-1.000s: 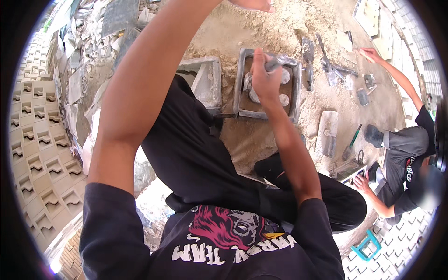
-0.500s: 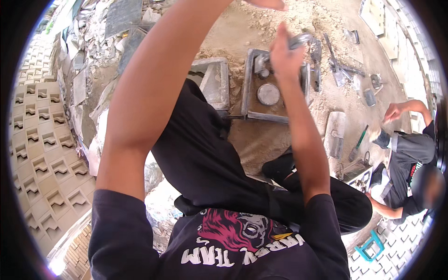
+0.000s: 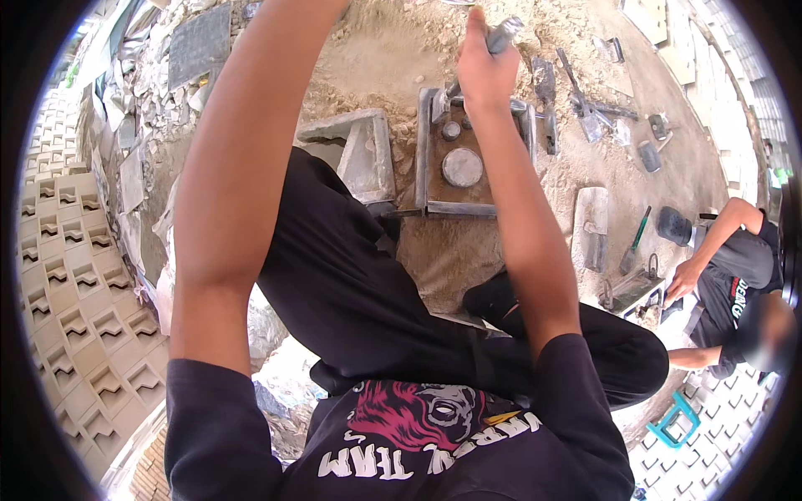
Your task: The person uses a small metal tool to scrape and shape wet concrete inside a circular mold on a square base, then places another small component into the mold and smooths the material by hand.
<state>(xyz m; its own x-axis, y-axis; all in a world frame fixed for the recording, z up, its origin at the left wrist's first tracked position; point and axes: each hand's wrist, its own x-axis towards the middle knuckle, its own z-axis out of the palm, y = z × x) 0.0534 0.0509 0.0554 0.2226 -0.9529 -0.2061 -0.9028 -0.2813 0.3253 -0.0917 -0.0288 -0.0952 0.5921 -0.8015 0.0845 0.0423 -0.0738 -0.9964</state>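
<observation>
My right hand point(image 3: 489, 73) is closed around a grey, hammer-like metal tool point(image 3: 505, 35). One end sticks up past my fingers, and the lower end reaches the far left corner of a square metal frame point(image 3: 423, 159). Inside the frame is brown sand point(image 3: 444, 194) with a pale round disc point(image 3: 462, 167) and a smaller round piece point(image 3: 451, 130) beyond it. My left forearm point(image 3: 280, 75) runs up to the far edge of the picture, where the left hand is out of view.
Left of the frame stands another grey frame point(image 3: 382, 159). Trowels point(image 3: 591, 125), a pale block point(image 3: 591, 230) and a green-handled tool point(image 3: 639, 227) lie to the right. A co-worker's hand point(image 3: 685, 280) is over a small metal box. Rubble point(image 3: 175, 108) lies far left.
The view has shifted, and my right hand with the tool is higher and further left in it. My left fingers have gone out of view. The co-worker's raised hand has come down.
</observation>
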